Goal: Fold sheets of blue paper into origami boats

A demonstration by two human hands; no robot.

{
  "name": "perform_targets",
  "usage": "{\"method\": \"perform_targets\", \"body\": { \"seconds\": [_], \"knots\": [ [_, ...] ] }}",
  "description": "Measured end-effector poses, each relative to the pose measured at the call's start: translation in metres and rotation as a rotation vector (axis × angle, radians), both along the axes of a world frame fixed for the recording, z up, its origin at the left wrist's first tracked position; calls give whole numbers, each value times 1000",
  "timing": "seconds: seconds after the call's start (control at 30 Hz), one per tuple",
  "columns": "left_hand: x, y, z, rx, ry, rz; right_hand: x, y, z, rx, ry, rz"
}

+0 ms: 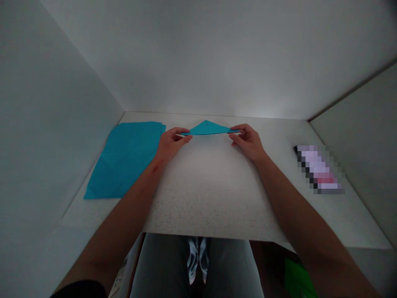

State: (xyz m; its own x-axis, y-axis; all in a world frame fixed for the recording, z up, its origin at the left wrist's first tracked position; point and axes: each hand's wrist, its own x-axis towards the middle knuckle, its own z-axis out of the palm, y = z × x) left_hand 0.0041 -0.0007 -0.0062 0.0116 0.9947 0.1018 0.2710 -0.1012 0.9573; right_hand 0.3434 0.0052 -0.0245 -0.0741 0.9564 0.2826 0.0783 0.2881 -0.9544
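A folded blue sheet of paper (207,128), shaped like a low triangle with its peak pointing away from me, is stretched between my two hands. My left hand (173,142) pinches its left corner between thumb and fingers. At the opposite corner, my right hand (248,140) has its thumb below and its fingers above the paper. The long straight edge faces me. Beside my left forearm lies a stack of larger blue sheets (124,159), partly covered by that arm.
The speckled white tabletop (211,194) meets walls at the back and both sides. A blurred-out phone (319,169) lies at the right. Under the front edge are my legs (167,265), and something green (297,277) sits low at the right.
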Motion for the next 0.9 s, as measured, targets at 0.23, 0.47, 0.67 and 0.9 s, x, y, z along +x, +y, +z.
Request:
{"method": "perform_targets", "body": {
  "seconds": [0.23,0.47,0.67,0.9],
  "knots": [
    [0,-4,5,12,29,17,2,2,-2,23,-67,-56],
    [1,3,-2,46,-84,29,1,4,-2,-7,-9,-29],
    [2,5,-3,28,-189,59,2,4,-4,-18,2,-23],
    [1,4,-3,28,-126,66,1,2,-1,-11,-10,-23]
  ]
}}
